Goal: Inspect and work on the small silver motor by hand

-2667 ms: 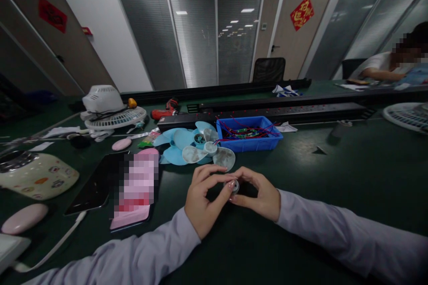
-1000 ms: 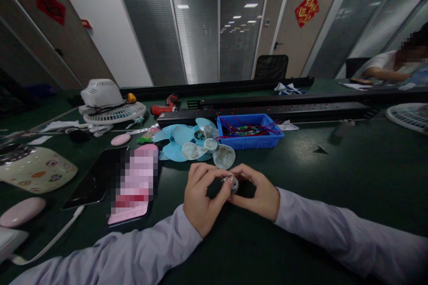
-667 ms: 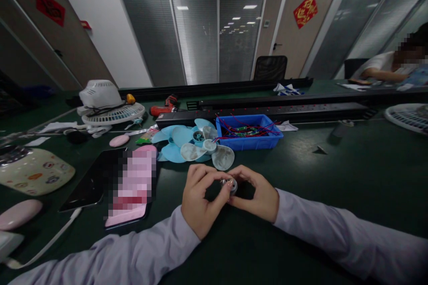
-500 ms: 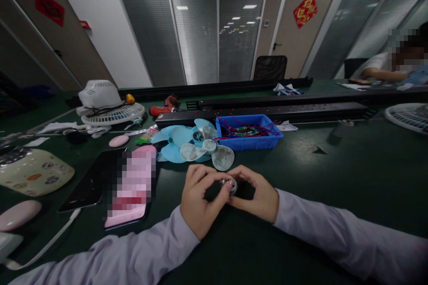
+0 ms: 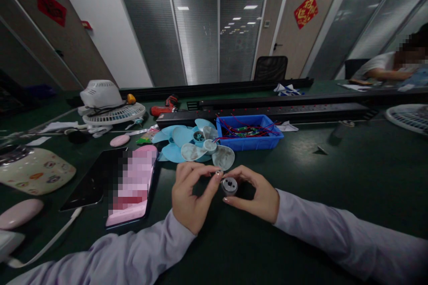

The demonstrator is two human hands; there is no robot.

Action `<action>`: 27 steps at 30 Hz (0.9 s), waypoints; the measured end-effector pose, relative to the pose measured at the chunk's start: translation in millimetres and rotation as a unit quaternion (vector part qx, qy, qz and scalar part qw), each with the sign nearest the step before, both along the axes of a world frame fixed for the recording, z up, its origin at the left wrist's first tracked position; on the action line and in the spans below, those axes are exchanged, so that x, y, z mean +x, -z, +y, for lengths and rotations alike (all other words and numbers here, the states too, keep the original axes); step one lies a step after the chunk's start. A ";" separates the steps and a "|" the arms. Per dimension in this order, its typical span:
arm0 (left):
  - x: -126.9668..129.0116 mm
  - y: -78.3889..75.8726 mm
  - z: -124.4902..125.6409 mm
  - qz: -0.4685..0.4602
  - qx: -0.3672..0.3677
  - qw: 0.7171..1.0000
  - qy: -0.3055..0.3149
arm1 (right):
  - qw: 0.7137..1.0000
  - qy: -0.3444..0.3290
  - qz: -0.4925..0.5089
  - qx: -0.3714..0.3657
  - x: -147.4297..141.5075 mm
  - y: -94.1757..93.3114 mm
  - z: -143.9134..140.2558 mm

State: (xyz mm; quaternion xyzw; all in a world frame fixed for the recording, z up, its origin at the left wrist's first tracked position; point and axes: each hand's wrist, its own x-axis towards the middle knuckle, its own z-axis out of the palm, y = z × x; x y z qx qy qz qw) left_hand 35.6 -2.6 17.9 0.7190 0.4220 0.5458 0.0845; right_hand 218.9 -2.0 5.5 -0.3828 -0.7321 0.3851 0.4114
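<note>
Dark green, matte and faintly reflective, the workbench top (image 5: 351,173) carried every item in the figure. At far left lay a white plastic fan housing with ribbed grille (image 5: 107,104), and nearer, a cream domed cover with small printed motifs (image 5: 35,171); both looked smooth and moulded. A blue plastic bin (image 5: 249,136), rectangular and thin-walled, held tangled red wires, and just beside it lay pale blue fan blades (image 5: 189,142), thin, curved and lightly soiled. The left hand (image 5: 189,196) pinched a very small part (image 5: 218,172) between thumb and forefinger tips; what it was could not be told. The right hand (image 5: 259,193) gripped a small metal cylinder (image 5: 229,185), probably a motor, with fingers curled round its body, the round holed end face turned toward the camera; it sat just above the bench, directly in front of the person and near the blades. Judged risks: the tiny part, held only by fingertips, could slip and be lost on the dark surface; the smooth round cylinder could roll if released; a sleeve could sweep the light blades.
</note>
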 end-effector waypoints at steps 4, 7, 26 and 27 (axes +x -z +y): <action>-23.4 6.6 -1.4 0.042 -0.016 0.998 -0.034 | 1.000 0.010 -0.012 -0.007 0.0 -2.4 -0.7; -36.8 16.1 -2.2 0.155 -0.077 0.984 0.027 | 1.000 0.011 -0.013 -0.003 -0.3 -2.9 -0.8; 8.9 5.4 -1.9 0.028 -0.061 0.996 0.052 | 1.000 -0.012 0.018 0.012 -1.1 0.6 0.4; 8.7 4.9 -2.3 0.031 -0.060 0.996 0.053 | 1.000 -0.012 0.020 0.010 -1.1 0.5 0.4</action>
